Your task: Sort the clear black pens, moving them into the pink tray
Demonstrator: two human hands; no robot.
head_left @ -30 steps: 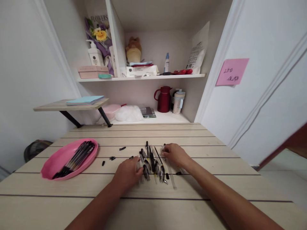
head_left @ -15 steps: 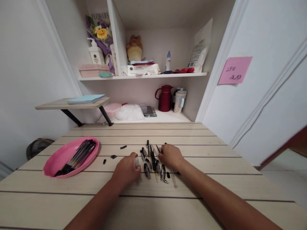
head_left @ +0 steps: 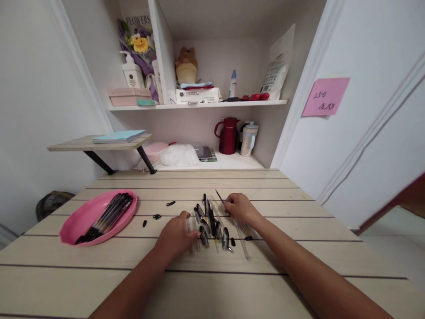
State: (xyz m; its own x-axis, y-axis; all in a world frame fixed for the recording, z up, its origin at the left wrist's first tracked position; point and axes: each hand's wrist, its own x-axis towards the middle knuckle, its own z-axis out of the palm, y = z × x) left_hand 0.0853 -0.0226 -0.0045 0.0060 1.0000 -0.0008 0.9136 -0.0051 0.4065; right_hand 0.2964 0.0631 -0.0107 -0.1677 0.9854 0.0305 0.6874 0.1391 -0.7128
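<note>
A heap of loose pen parts (head_left: 212, 223), clear barrels, black caps and thin refills, lies at the middle of the wooden table (head_left: 299, 221). My left hand (head_left: 175, 237) rests on the heap's left side, fingers curled round a clear barrel (head_left: 191, 230). My right hand (head_left: 239, 207) is at the heap's far right, pinched on a thin black refill (head_left: 219, 196) that sticks up and to the left. A pink tray (head_left: 78, 221) at the left holds several assembled black pens (head_left: 106, 217).
Small black caps (head_left: 156, 217) are scattered between tray and heap. A small raised shelf (head_left: 96, 144) with a blue notebook stands at the back left. Behind the table are shelves with a red jug (head_left: 228, 136), a cup, a bottle and boxes. A pink note (head_left: 324, 103) hangs on the right wall.
My right hand has lifted a thin refill out of the heap and drawn back slightly to the right. My left hand has stayed on the heap's left side.
</note>
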